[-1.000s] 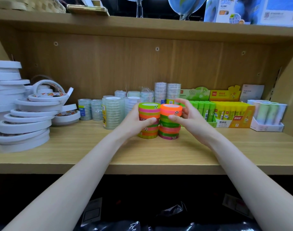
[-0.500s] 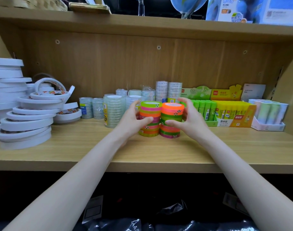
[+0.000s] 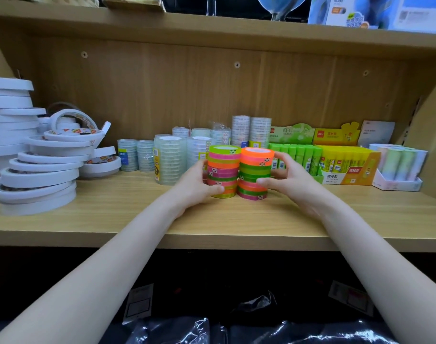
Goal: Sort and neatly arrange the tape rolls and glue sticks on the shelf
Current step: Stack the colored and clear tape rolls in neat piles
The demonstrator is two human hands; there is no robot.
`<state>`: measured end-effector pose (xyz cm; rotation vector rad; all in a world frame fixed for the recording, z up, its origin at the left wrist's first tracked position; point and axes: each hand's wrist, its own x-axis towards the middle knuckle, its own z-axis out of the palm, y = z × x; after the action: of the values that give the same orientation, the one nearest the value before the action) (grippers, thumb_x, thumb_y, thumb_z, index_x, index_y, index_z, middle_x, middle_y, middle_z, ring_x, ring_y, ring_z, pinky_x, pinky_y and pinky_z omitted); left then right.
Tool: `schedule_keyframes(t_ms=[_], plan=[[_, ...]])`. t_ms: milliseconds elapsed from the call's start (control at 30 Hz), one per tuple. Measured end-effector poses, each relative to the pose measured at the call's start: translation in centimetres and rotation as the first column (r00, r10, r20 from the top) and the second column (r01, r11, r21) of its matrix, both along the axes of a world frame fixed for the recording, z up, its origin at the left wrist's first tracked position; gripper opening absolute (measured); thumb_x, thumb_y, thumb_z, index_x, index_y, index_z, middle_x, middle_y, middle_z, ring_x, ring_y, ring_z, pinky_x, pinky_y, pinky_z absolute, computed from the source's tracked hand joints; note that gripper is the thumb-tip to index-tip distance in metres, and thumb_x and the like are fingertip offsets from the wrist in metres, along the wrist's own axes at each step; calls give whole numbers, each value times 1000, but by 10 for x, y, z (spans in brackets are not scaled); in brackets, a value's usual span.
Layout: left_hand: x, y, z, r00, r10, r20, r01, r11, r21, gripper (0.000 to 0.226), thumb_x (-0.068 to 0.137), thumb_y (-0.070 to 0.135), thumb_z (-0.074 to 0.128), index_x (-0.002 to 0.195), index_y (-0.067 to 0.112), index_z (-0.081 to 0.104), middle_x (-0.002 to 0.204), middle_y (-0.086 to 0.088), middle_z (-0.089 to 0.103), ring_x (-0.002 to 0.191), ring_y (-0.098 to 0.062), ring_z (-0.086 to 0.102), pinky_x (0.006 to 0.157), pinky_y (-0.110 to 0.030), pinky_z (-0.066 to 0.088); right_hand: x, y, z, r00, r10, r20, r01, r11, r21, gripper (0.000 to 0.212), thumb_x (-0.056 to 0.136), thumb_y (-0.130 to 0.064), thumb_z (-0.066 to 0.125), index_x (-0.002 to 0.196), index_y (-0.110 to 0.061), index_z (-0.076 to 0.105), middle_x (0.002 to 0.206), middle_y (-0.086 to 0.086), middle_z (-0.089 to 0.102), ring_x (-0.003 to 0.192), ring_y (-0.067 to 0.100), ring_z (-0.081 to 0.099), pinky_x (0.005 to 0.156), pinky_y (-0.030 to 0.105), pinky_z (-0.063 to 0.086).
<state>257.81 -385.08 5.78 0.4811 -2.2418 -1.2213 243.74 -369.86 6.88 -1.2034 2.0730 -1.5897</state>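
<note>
Far left of the light wooden shelf you've got a leaning pile of flat white tape rolls, with a couple more white rolls with printed cores perched on top behind it. Next over are the small clear tape rolls in wrapped columns, a few rows deep toward the back panel. Dead centre, near the front edge, are the two short stacks of neon tape rolls standing side by side and touching: the green-topped neon stack and the orange-topped neon stack. Your left hand is curled round the outer side of the green-topped one, thumb across its lower front, and your right hand is wrapped round the outer side of the orange-topped one, fingers behind it and thumb pressed on the front. Both stacks sit on the shelf. Right behind your right hand is the open box of green glue sticks, then the yellow display box of yellow glue sticks just beside it, and at the far right a white tray of pastel glue sticks standing upright.
</note>
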Motion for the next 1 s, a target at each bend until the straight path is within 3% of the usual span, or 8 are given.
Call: schedule_keyframes(t_ms=[67,167,267,500,633,767,867,1000], plan=[[-1,1,0,1000,8,-1,-8,1000,-7,69,80,8,70,139,16,34,135,-7,50,116,-16,50,101,-32,39,2,-2,-2,999,-24,-45,24,1000,0,81,77,-7,72,142,-23,27,136,12,50,123,21,49,96,37,41],[0,1,0,1000,-18,-9,19,1000,15,66,81,13,70,137,15,36,134,-6,52,110,-12,49,95,-27,38,6,-8,-6,964,-86,-251,99,994,42,87,73,-12,78,142,-21,25,134,6,52,124,21,49,99,31,38],[-1,0,0,1000,9,-14,-9,1000,9,69,80,16,71,139,15,34,137,-8,49,120,-16,49,99,-29,38,7,-12,-7,910,-154,-386,187,981,48,91,71,-18,80,143,-19,23,134,5,51,124,21,48,92,23,33],[-4,-4,2,999,38,31,-36,997,-66,64,79,24,73,135,15,43,134,-5,53,122,-17,49,102,-32,38,4,-12,-3,982,-48,-181,61,996,69,92,68,-13,81,142,-20,26,132,0,48,109,8,45,89,24,36],[-5,-4,1,998,51,42,-46,994,-98,62,80,27,71,135,16,44,134,-5,53,123,-18,49,103,-33,38,5,-16,-4,974,-41,-222,57,996,68,91,68,-21,82,141,-19,28,134,0,47,118,12,45,96,26,37],[-3,1,2,1000,22,-16,-22,999,-34,56,81,23,70,132,14,47,133,-4,54,117,-14,50,100,-29,39,3,-10,-2,995,-12,-104,13,1000,15,91,69,-15,80,142,-22,26,125,0,48,113,14,49,92,29,41],[0,1,3,998,14,-63,-14,1000,-3,51,85,14,65,133,12,47,135,-6,52,122,-14,48,98,-27,38,-4,1,1,1000,-17,5,17,1000,7,88,73,-4,74,143,-23,25,130,9,51,107,16,49,92,35,39],[-1,-4,2,997,36,-63,-34,999,20,54,83,12,67,133,12,48,134,-6,53,123,-16,48,103,-31,38,-8,2,0,998,-53,-26,54,998,17,79,74,-1,73,139,-22,32,128,12,55,103,16,51,88,34,41]])
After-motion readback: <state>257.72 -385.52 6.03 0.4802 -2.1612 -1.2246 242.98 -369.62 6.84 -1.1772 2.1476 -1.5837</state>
